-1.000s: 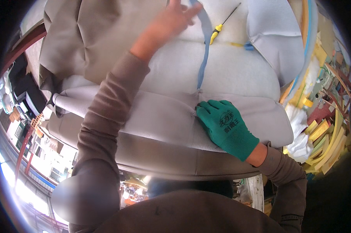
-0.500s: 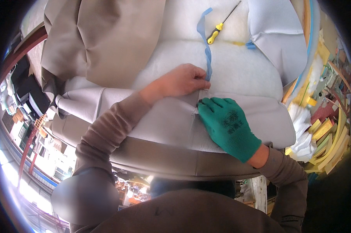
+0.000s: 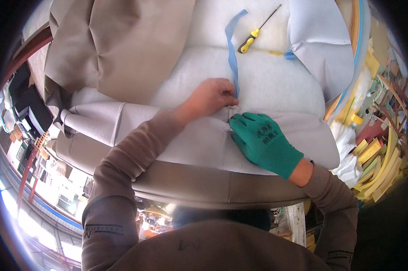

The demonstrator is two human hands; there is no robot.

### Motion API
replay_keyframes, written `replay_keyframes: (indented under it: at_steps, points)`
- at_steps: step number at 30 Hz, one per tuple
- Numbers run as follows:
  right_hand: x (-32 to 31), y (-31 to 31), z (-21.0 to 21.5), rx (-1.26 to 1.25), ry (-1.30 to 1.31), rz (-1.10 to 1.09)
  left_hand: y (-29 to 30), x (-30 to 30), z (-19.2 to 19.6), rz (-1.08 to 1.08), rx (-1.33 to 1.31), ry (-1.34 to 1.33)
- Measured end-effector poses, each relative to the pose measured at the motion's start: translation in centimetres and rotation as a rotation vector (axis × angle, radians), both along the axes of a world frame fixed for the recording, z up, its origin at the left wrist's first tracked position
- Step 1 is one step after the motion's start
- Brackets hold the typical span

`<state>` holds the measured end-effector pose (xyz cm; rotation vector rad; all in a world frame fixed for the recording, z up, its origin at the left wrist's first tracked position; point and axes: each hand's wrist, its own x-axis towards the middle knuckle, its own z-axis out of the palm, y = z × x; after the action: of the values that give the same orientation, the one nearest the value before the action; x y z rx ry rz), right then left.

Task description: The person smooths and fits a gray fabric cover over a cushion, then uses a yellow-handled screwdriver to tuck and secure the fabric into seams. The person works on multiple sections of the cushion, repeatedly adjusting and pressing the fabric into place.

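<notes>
My bare left hand (image 3: 214, 95) is closed, its thumb and fingers pinching the lower end of a blue fabric strip (image 3: 232, 58). The strip runs away from me, twisted, over white padding (image 3: 192, 74). Close beside it, my right hand (image 3: 262, 142), in a green knitted glove, is closed on the folded edge of a pale grey upholstery cover (image 3: 168, 147), at a seam. The glove hides the fingertips and what exactly lies beneath them. Beyond the hands a yellow-and-black screwdriver (image 3: 249, 41) rests on the padding, its shaft pointing away to the right.
Brown leather-like material (image 3: 127, 49) drapes over the far left of the padded piece. A light grey cover panel (image 3: 323, 45) lies at the far right, with a short blue strip (image 3: 289, 55) at its corner. Yellow foam offcuts (image 3: 375, 158) pile up at the right.
My left hand has come slightly nearer to me, and the blue strip it pinches has swung a little left. My right hand keeps its hold on the cover edge.
</notes>
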<state>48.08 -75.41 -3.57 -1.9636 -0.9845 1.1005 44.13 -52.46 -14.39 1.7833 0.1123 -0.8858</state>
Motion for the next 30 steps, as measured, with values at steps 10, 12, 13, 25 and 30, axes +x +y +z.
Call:
replay_keyframes:
  at_steps: [10,12,13,25,30]
  points:
    - [8.4,-0.9,-5.4,-0.214,-0.078,0.018,0.1,0.0,0.9,-0.075,0.076,-0.04]
    - [6.5,-0.8,-7.0,-0.227,-0.109,-0.028,0.1,-0.1,1.1,-0.057,0.078,-0.134]
    - [6.1,-0.9,-8.0,-0.281,-0.167,-0.023,0.1,-0.2,1.3,-0.049,0.075,-0.19]
    - [9.4,2.3,-24.5,-0.53,-0.87,0.267,0.0,0.7,2.6,-0.085,0.141,-0.146]
    - [10.0,3.5,-25.9,-0.534,-0.77,0.222,0.4,1.2,4.6,-0.164,0.159,-0.115]
